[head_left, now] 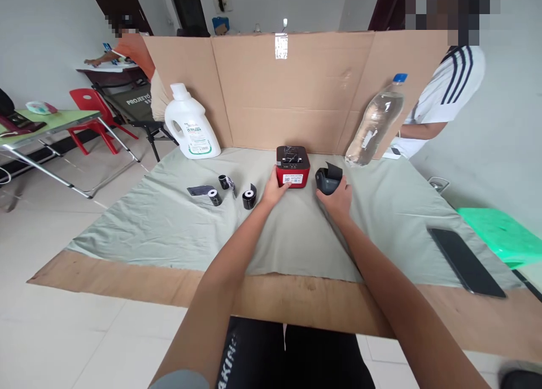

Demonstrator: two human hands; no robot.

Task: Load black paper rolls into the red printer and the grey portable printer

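Observation:
A red box-shaped device (292, 177) with a black slotted top and a white label on its front, which looks like a small printer, stands on the cloth. My left hand (274, 190) grips its left side and lower front edge. To the right, my right hand (337, 200) is wrapped round a smaller dark device (327, 184), also printer-like, with a black strip sticking out of its top. Left of my left hand lie small black rolls: one roll (249, 198) nearest, another roll (214, 197) with its strip unrolled, and a third roll (224, 182) behind them.
A grey-green cloth (161, 225) covers the wooden table (144, 280). Along its back stand a cardboard screen (262, 95), a white jug (192, 123) and a leaning water bottle (376, 123). A black phone (466, 262) lies front right. People are at the left back and behind the screen's right end.

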